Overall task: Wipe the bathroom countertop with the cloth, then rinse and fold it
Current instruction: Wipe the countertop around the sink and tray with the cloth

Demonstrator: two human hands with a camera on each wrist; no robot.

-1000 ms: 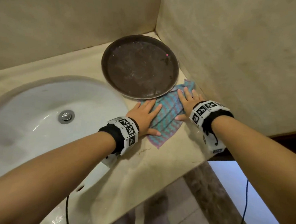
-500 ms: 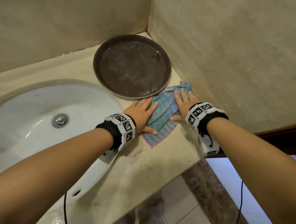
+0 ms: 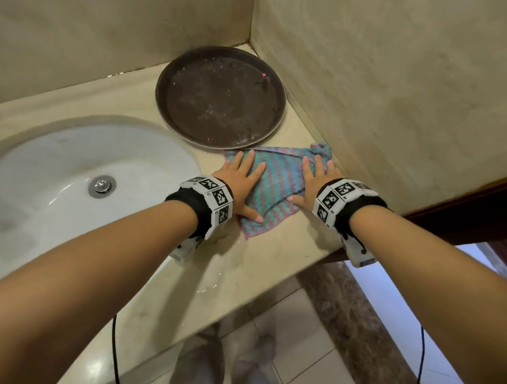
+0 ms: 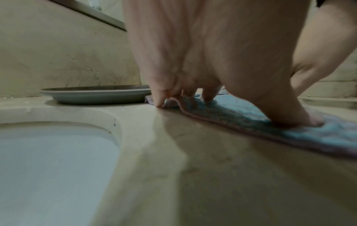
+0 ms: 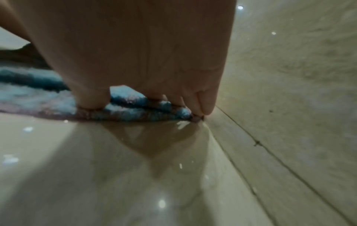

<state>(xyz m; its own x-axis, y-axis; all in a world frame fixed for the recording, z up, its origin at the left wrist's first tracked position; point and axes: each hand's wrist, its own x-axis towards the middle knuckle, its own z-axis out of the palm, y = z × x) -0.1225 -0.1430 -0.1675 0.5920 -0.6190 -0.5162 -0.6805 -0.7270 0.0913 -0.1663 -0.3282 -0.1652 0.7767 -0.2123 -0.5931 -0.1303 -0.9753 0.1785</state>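
Note:
A teal and pink striped cloth (image 3: pixel 279 184) lies flat on the beige countertop (image 3: pixel 272 260), between the round tray and the right wall. My left hand (image 3: pixel 241 176) presses flat on the cloth's left part, fingers spread and straight. My right hand (image 3: pixel 314 177) presses flat on its right part, close to the wall. In the left wrist view the cloth (image 4: pixel 289 128) lies under the left hand (image 4: pixel 212 85), whose fingertips press its edge. In the right wrist view the cloth (image 5: pixel 135 107) bunches slightly under the right hand (image 5: pixel 144 97).
A dark round tray (image 3: pixel 220 97) sits in the back corner, touching the cloth's far edge. The white sink (image 3: pixel 56 181) with a metal drain (image 3: pixel 101 185) lies to the left. Walls close in behind and on the right (image 3: pixel 398 96). The counter's front edge drops to a tiled floor (image 3: pixel 296 355).
Both hands have slid apart on the cloth, spreading it wider and flatter toward the right wall. The view has shifted so the counter sits more to the right.

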